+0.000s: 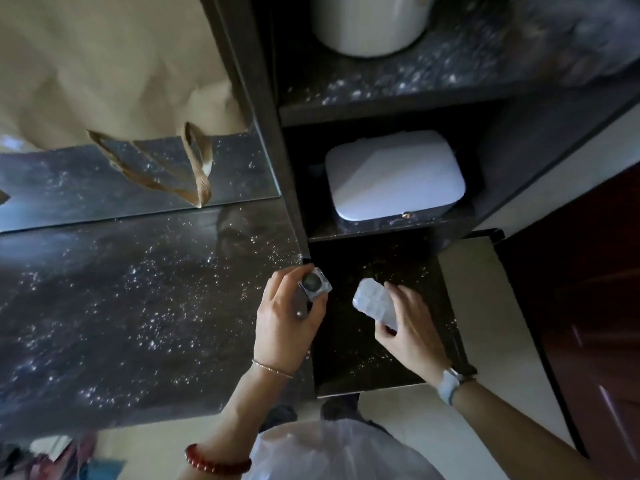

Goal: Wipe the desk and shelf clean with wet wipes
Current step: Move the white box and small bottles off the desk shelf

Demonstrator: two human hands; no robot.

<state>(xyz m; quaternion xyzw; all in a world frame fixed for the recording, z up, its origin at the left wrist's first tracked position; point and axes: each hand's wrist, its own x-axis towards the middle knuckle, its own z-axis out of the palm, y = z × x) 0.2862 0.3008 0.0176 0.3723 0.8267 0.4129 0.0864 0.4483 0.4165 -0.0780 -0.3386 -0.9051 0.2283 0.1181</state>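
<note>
We hold a small square bottle point(314, 284) in the left hand point(289, 322), fingers curled around it, and the right hand point(410, 323) fingers pinch a folded wet wipe point(375, 301). Under the fingers the lowest shelf point(363, 358) shows specks, and the worktop point(138, 306) left of them too, so we judge most wiping is left.

The scene is dim, with soft daylight glancing off the glossy dark desk point(138, 306) at left and raising pale glare and bright speckles across it. The shelf point(381, 209) compartments at right sink into deep shadow, where only the white box point(394, 174) catches light. Wide-angle distortion bends the edges, and the far right corner is smeared with blur.
</note>
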